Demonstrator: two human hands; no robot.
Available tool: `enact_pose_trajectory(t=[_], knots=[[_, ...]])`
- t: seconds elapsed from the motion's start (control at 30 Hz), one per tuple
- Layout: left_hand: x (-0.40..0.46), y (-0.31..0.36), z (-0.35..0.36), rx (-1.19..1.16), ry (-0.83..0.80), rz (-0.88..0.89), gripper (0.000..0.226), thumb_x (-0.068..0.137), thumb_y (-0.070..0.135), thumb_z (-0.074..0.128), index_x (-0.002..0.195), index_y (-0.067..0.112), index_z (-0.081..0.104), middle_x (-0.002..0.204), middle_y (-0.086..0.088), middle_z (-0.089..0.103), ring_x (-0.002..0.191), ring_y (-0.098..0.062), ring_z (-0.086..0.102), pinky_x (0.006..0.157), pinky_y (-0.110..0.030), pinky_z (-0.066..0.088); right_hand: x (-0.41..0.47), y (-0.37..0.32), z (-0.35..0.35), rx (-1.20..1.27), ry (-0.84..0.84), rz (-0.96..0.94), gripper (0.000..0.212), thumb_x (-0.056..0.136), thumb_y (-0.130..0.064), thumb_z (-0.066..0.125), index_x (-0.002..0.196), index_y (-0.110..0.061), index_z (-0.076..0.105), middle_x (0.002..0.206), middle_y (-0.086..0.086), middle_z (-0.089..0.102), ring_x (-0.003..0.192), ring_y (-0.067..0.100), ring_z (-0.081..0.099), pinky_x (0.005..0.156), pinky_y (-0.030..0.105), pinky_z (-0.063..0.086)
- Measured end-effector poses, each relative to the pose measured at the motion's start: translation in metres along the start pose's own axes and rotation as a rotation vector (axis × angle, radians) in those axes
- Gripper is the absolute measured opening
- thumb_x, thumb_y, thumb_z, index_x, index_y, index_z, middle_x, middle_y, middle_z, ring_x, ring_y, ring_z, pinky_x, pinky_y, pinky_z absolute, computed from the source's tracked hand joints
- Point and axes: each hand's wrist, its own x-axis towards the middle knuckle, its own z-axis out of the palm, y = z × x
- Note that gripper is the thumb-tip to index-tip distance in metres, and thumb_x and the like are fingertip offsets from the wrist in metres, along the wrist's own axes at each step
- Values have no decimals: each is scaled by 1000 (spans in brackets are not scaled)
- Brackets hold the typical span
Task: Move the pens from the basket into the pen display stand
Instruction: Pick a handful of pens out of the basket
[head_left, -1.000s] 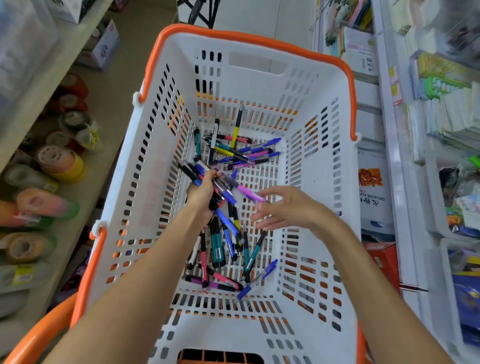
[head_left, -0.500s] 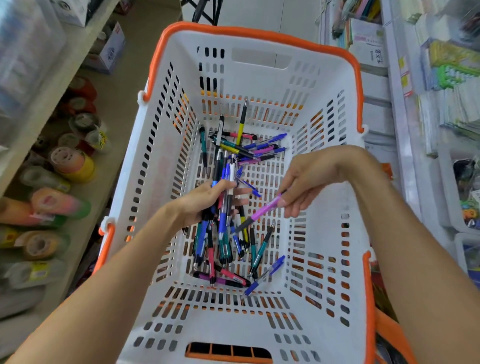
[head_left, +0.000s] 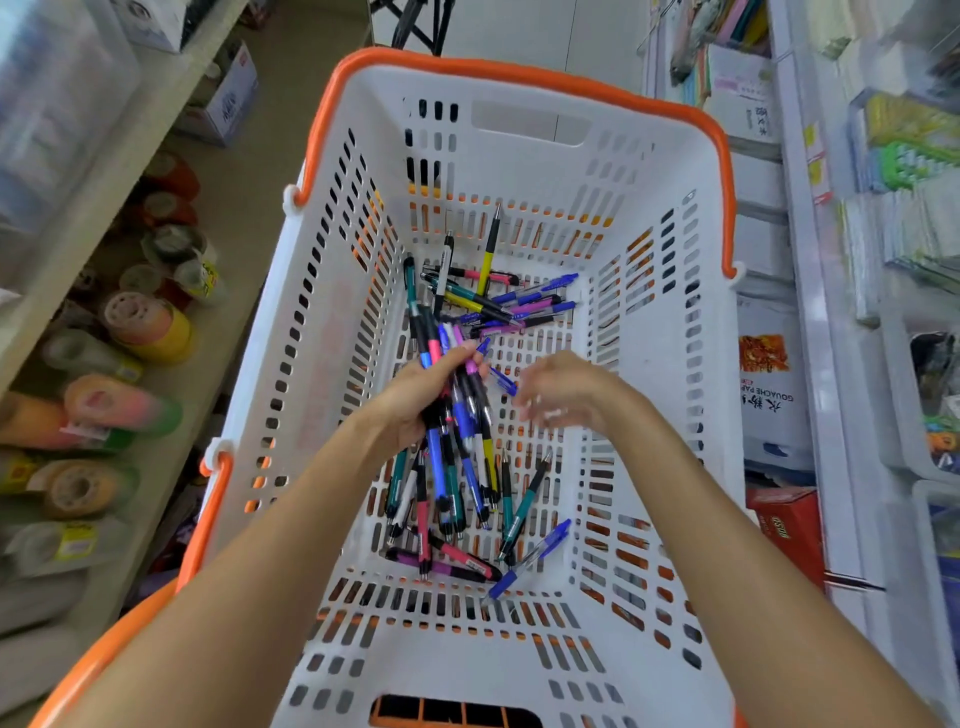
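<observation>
The left hand (head_left: 415, 400) is gripping a bunch (head_left: 457, 410) of pens upright-ish inside the basket (head_left: 519, 130), fingers curled round the middle of the barrels so that ends are sticking out both beyond the fingers and back toward the wrist. Holding them mid-barrel is probably keeping the bunch balanced while more are being added. The right hand (head_left: 563, 397) is hovering just right of that grip, blurred, with its fingers loosely spread and nothing visibly in them; it is likely acting as the picker, feeding single pens across to the holding hand.

Beyond the grip, toward the far wall, a loose pile (head_left: 498, 299) is lying crossed on the basket floor, one yellow pen (head_left: 489, 249) leaning up against the far wall. Nearer than the grip, under the wrists, a second scatter (head_left: 467, 525) is lying flat, with a blue pen (head_left: 527, 561) angled off to its right. A further blue pen (head_left: 501, 382) is showing between the two hands; whether it is held or loose I cannot tell.

The display stand is not in view, so the task is looking early: many pens are lying uncollected, and nothing is being carried out yet. The bunch is getting thick, so a slip from the grip seems the main risk
</observation>
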Motion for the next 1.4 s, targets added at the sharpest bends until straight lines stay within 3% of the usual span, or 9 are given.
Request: enact_pose_trajectory(t=[0.1, 0.17, 0.4, 0.53, 0.77, 1.0, 1.13, 1.27, 1.4], knots=[[11, -1, 7, -108, 133, 103, 20, 93, 29, 58, 95, 12, 68, 87, -5, 74, 88, -20, 68, 95, -41, 49, -6, 10, 13, -132, -415, 122, 56, 88, -10, 65, 138, -3, 41, 139, 10, 50, 100, 20, 64, 77, 29, 57], [13, 1, 14, -136, 192, 135, 22, 94, 27, 57, 101, 10, 67, 95, -7, 74, 89, -17, 70, 90, -36, 53, -5, 14, 23, -28, -482, 109, 46, 89, -21, 64, 130, -6, 49, 126, 7, 61, 99, 17, 65, 81, 30, 56], [9, 0, -4, -34, 231, 46, 20, 93, 33, 57, 85, 16, 65, 77, 1, 69, 77, -16, 64, 85, -35, 52, -25, 9, -16, -180, -318, 4, 14, 84, -18, 68, 94, -8, 69, 78, 3, 71, 56, 4, 56, 54, 12, 47], [-7, 2, -9, 64, -74, -32, 21, 93, 25, 56, 104, 9, 64, 91, -4, 70, 79, -13, 68, 83, -32, 56, -29, -7, -36, -354, -176, -64, 21, 82, -22, 72, 96, -7, 72, 64, -2, 62, 50, 4, 45, 46, 12, 38], [-23, 4, 6, 325, -378, -186, 38, 91, 37, 51, 124, 18, 57, 116, -4, 69, 106, -15, 66, 88, -31, 55, -13, -16, -23, -189, 56, -196, 43, 77, -16, 77, 115, -2, 62, 69, 2, 64, 57, 5, 56, 55, 15, 48], [-22, -4, 6, 443, -324, -108, 26, 79, 40, 67, 95, 20, 68, 85, 2, 70, 82, -12, 65, 89, -37, 51, -12, -3, -20, -194, 6, -328, 46, 80, -25, 75, 120, -15, 57, 83, 2, 66, 71, 8, 61, 62, 16, 49], [-20, -3, 11, 601, -243, -66, 29, 80, 44, 68, 82, 14, 68, 79, 10, 70, 84, -9, 63, 97, -34, 44, -3, -1, -15, -221, 279, -514, 40, 81, -50, 66, 106, -20, 60, 81, -6, 49, 78, 8, 51, 67, 21, 39], [-15, -8, 25, 734, -137, 26, 38, 90, 27, 65, 59, 15, 47, 48, 8, 52, 43, -2, 51, 54, -11, 45, 7, -8, 7, -300, 402, -462, 49, 77, -56, 68, 99, -17, 48, 79, -7, 47, 76, 12, 49, 58, 24, 36], [-9, -14, 29, 767, -53, 101, 23, 90, 19, 65, 74, 9, 51, 61, -1, 53, 40, 0, 50, 46, -12, 43, 12, -16, 8, -362, 358, -356, 41, 79, -40, 73, 97, -6, 60, 77, 3, 55, 68, 16, 51, 63, 32, 44]])
